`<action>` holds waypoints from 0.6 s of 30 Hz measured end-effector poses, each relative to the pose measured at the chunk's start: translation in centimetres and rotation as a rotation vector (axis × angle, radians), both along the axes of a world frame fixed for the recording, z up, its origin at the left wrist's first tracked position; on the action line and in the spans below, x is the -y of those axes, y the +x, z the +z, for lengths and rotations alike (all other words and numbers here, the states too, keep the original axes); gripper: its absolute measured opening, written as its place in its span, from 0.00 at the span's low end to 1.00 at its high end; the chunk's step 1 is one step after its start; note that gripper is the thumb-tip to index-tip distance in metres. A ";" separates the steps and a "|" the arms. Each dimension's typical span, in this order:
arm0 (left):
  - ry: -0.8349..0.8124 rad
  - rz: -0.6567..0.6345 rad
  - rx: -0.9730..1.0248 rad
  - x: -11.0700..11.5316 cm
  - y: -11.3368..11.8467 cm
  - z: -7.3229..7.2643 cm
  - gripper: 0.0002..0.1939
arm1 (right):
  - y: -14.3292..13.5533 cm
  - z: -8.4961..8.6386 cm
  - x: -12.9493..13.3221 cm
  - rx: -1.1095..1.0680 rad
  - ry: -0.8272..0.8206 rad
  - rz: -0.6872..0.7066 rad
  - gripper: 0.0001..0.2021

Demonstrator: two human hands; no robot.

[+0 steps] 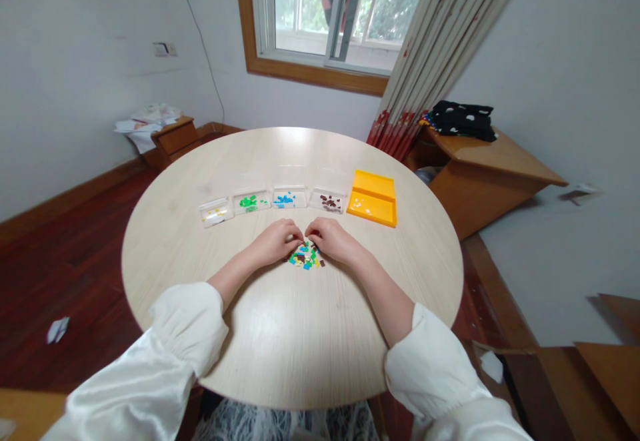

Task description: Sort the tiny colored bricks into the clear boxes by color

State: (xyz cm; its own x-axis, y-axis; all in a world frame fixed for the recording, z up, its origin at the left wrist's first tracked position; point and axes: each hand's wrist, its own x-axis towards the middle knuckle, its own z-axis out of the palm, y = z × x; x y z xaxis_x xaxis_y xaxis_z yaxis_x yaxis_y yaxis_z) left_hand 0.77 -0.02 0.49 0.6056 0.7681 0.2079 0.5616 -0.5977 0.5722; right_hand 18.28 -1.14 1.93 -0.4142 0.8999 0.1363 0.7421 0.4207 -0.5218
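Note:
A small pile of mixed building-brick pieces [306, 257] in green, blue, yellow, white and dark brown lies on the round table [300, 334]. My left hand [279, 239] is at the pile's left edge, thumb and fingers pinched together. From the right, my right hand [334, 239] reaches its far edge with the fingers also closed in a pinch. Whatever sits between the fingertips of either hand is too small to make out. Just beyond my hands stands a row of open clear boxes, holding yellow pieces [215, 212], green pieces [249, 202], blue pieces [285, 199] and dark brown pieces [330, 202].
At the row's right end an open orange-yellow box [384, 213] holds several white pieces [361, 205]. Behind the table are a window [340, 21] and a curtain [430, 47]. A wooden cabinet [500, 174] with black dotted cloth [463, 119] stands right; papers [150, 121] lie left.

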 end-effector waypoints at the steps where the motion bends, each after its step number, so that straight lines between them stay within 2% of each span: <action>1: 0.002 0.003 -0.003 0.0 0.0 0.0 0.07 | -0.1 0.0 0.0 0.005 0.008 -0.002 0.10; 6: 0.015 0.053 0.030 0.1 -0.1 -0.1 0.07 | -0.2 0.0 0.2 0.056 0.045 -0.022 0.10; 12: -0.107 0.246 0.160 0.3 0.1 0.0 0.04 | -0.3 0.2 0.3 0.092 0.033 -0.007 0.08; 15: -0.129 0.268 0.247 0.1 0.0 -0.1 0.03 | -0.3 0.0 0.0 0.050 0.069 -0.001 0.07; 18: -0.122 0.276 0.296 0.0 -0.1 -0.2 0.03 | 0.4 0.0 -0.6 -0.053 0.174 -0.045 0.07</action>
State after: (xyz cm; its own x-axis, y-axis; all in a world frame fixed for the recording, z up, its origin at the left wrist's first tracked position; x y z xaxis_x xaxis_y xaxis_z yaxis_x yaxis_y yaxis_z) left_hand 0.65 0.03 0.29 0.3012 0.9229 0.2398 0.4919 -0.3659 0.7901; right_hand 18.70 -0.56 1.95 -0.3626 0.8780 0.3124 0.7355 0.4755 -0.4827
